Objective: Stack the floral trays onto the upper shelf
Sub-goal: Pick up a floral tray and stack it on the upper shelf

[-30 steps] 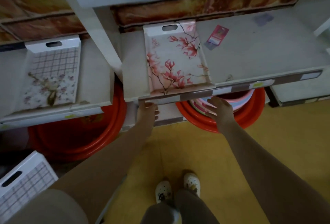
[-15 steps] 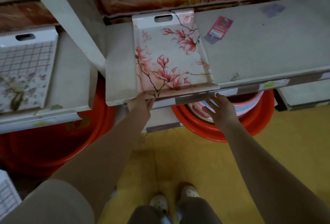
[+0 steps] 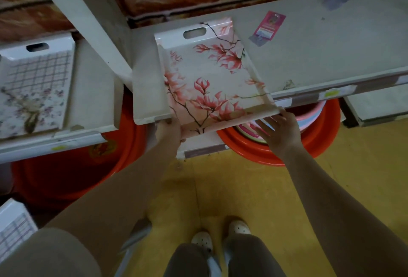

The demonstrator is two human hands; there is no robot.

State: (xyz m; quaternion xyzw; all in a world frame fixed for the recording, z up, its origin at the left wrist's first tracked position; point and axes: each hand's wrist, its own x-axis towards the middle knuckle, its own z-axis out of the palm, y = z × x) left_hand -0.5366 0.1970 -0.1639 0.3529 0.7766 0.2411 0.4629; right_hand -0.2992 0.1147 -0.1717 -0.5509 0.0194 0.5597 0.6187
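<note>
A white tray with pink magnolia flowers [image 3: 212, 78] lies on the grey shelf [image 3: 320, 56], its near end jutting past the shelf's front edge. My left hand [image 3: 169, 132] grips the tray's near left corner from below. My right hand [image 3: 279, 132] is under the near right corner with fingers spread, touching the rim. A second floral tray with a grid pattern [image 3: 35, 84] lies on the shelf section to the left. A corner of a third gridded tray [image 3: 15, 228] shows at the lower left.
A white upright post [image 3: 88, 18] divides the two shelf sections. A pink card [image 3: 268, 26] lies on the shelf right of the magnolia tray. Red basins [image 3: 315, 146] [image 3: 66, 177] stand on the yellow floor under the shelves. My feet are at the bottom centre.
Both hands rose from below the shelf edge to the magnolia tray's near end. The left hand took hold of the corner, and the tray's near end now overhangs the shelf front.
</note>
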